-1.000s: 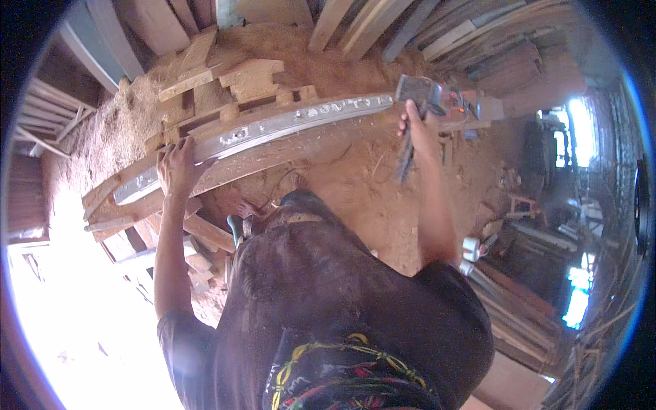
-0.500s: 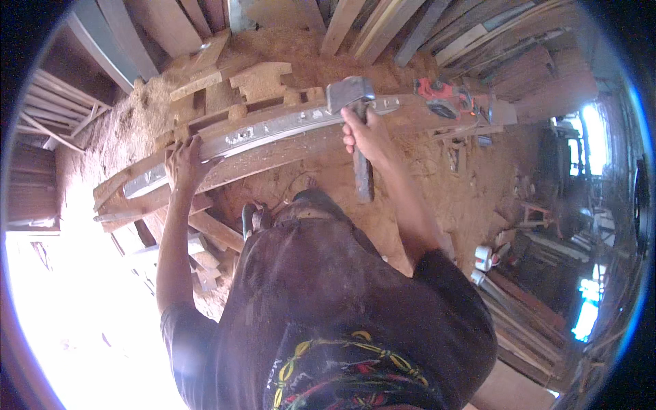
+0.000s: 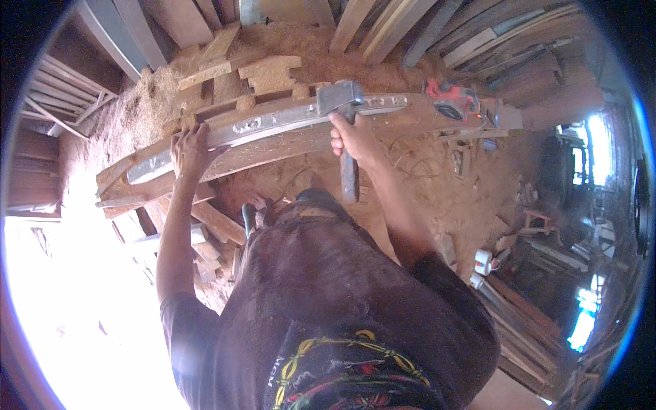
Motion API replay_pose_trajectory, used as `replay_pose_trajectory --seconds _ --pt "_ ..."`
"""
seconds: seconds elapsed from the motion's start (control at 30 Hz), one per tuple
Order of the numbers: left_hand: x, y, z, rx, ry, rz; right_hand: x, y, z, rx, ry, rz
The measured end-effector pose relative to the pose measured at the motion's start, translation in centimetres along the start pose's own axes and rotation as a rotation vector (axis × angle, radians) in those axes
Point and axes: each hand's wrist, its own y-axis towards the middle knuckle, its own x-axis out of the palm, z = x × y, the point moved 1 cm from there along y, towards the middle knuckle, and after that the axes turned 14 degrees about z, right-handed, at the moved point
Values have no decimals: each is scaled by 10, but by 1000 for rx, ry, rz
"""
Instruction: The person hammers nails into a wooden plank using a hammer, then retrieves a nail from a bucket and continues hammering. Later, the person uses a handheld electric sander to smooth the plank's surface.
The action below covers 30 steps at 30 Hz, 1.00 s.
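Note:
A long wooden piece with a grey, white-smeared face (image 3: 273, 124) lies across the workbench beam (image 3: 287, 145) in front of me. My left hand (image 3: 190, 152) grips it near its left end, fingers curled over the far edge and thumb stretched along the near side. In my right hand (image 3: 357, 140) is a hammer (image 3: 348, 174), held high on the handle just below the head. The blocky metal head is over the right part of the grey face; whether it touches, I cannot tell.
A red and black power tool (image 3: 452, 101) sits at the right end of the beam. Notched wooden blocks (image 3: 270, 74) lie behind it amid sawdust. Boards lean along the far side. Offcuts (image 3: 205, 254) lie at lower left, and a white container (image 3: 482, 262) at lower right.
My right hand has brought the hammer a little to the left along the grey face. My left hand keeps its hold near the left end. The whole view has shifted slightly.

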Motion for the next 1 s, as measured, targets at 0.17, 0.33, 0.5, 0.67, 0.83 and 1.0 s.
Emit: replay_pose_trajectory --seconds 0.17,0.33,0.5,0.67,0.83,1.0 --pt "-8 8 -2 -26 -4 -112 11 -11 6 107 -81 -201" --pt "-6 11 -7 57 -36 -58 -36 8 30 -4 -101 -10" --pt "1 4 -7 38 -6 -154 -133 7 19 -59 -59 363" --pt "-8 4 5 -11 -75 -208 -154 15 21 -34 224 433" --pt "20 32 47 -7 -329 -298 -82 20 48 -177 102 298" --pt "42 84 67 -26 -379 -351 -70 -11 45 -174 78 137"
